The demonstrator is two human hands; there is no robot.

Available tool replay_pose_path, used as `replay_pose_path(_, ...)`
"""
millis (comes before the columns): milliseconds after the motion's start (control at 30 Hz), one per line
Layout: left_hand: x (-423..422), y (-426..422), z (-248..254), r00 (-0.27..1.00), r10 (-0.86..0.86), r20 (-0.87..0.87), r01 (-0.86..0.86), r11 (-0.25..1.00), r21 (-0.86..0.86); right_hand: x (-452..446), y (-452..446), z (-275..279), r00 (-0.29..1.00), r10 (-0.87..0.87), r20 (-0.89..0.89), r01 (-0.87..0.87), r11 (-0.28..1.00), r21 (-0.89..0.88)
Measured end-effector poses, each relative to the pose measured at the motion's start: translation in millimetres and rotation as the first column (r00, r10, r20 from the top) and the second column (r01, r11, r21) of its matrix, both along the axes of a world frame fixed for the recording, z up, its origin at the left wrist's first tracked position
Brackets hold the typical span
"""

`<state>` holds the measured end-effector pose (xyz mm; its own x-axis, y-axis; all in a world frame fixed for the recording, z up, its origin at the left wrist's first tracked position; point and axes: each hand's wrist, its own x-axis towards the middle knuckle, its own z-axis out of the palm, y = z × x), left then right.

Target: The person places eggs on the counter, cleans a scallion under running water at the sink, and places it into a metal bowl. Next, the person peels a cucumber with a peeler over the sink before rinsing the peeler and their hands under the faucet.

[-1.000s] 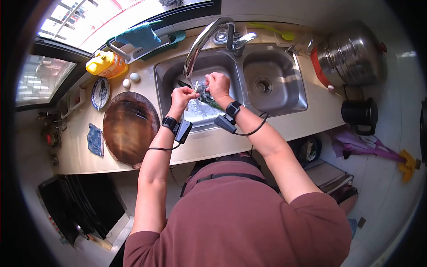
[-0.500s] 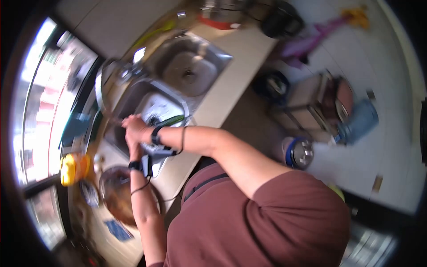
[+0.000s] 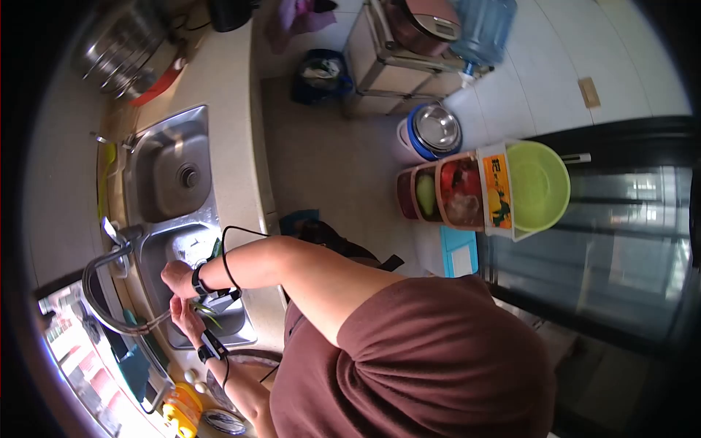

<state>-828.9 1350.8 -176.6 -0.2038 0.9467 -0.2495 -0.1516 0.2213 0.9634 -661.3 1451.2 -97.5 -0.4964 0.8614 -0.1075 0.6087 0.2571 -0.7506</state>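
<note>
Both hands are over the left basin of the steel sink (image 3: 150, 255), close to the tap (image 3: 95, 292). My left hand (image 3: 188, 321) has its fingers bent, with thin green leaves (image 3: 207, 312) next to it; its grip on them is too small to make out. My right hand (image 3: 175, 279) is closed just beside it, and what it holds, if anything, is hidden. More green leaves (image 3: 217, 249) lie in the basin near my right wrist. A black band with a small device sits on each wrist.
A second basin (image 3: 171, 175) adjoins the first. A steel pot (image 3: 124, 44) stands past it. Behind are a rice cooker (image 3: 423, 28), a water bottle (image 3: 485, 29), steel bowls (image 3: 438, 128) and a green basin (image 3: 539, 186) on drawers. A yellow bottle (image 3: 182, 409) stands near a round board (image 3: 241, 369).
The head view has turned strongly to the right, bringing the drawers, cooker and green basin into sight. Both hands remain close together over the left basin.
</note>
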Motion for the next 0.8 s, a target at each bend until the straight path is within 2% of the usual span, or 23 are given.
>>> replay_pose_path(67, 0.3, 4.2, 5.0, 0.999, -0.04, 0.026, 0.04, 0.999, -0.014, -7.0, -1.7, -6.7, 0.988, -0.143, -0.054, 0.141, 0.989, -0.038)
replay_pose_path(167, 0.2, 4.8, 13.7, 0.997, -0.061, 0.039, 0.062, 0.998, -0.032, -25.7, 2.8, -22.8, 0.974, -0.206, -0.09, 0.205, 0.978, -0.026)
replay_pose_path(200, 1.4, 4.7, 13.8, 0.998, -0.055, 0.043, 0.057, 0.998, -0.034, -8.7, -0.4, -5.9, 0.989, -0.128, -0.079, 0.129, 0.992, 0.011)
replay_pose_path(300, 2.3, 4.2, 15.4, 0.993, -0.116, 0.016, 0.117, 0.993, -0.025, -6.0, -0.9, -4.5, 0.995, -0.084, -0.047, 0.085, 0.996, 0.017)
replay_pose_path(400, 6.5, 3.9, 21.4, 0.993, -0.114, -0.014, 0.114, 0.993, -0.041, 9.1, -3.2, 5.1, 0.998, 0.032, -0.05, -0.032, 0.999, 0.004)
replay_pose_path(533, 15.4, 3.9, 32.5, 0.993, -0.11, -0.047, 0.105, 0.99, -0.097, 9.3, -6.0, 5.5, 0.986, 0.158, 0.055, -0.163, 0.98, 0.115)
replay_pose_path(633, -6.9, 1.5, 21.2, 0.978, -0.192, -0.087, 0.183, 0.978, -0.104, 14.2, -8.2, 2.3, 0.974, 0.225, 0.015, -0.226, 0.967, 0.118)
replay_pose_path(667, 20.2, -0.3, 45.4, 0.991, -0.11, -0.077, 0.101, 0.988, -0.116, -7.6, -6.6, -28.2, 0.979, 0.186, -0.086, -0.171, 0.972, 0.161)
replay_pose_path(700, 15.9, -2.1, 40.8, 0.99, -0.083, -0.11, 0.07, 0.99, -0.125, -7.8, -7.7, -30.4, 0.979, 0.162, -0.121, -0.146, 0.98, 0.133)
replay_pose_path(733, 23.8, -1.6, 49.3, 0.987, -0.138, -0.083, 0.128, 0.984, -0.12, -1.3, -9.6, -27.5, 0.972, 0.171, -0.159, -0.14, 0.972, 0.189)
replay_pose_path(767, 28.1, -3.5, 54.2, 0.977, -0.126, -0.17, 0.102, 0.984, -0.146, 5.8, -7.1, -22.6, 0.942, 0.239, -0.234, -0.199, 0.963, 0.183)
replay_pose_path(800, 40.2, -1.4, 68.8, 0.961, -0.151, -0.233, 0.117, 0.981, -0.152, 7.3, -7.6, -21.4, 0.937, 0.23, -0.265, -0.192, 0.968, 0.161)
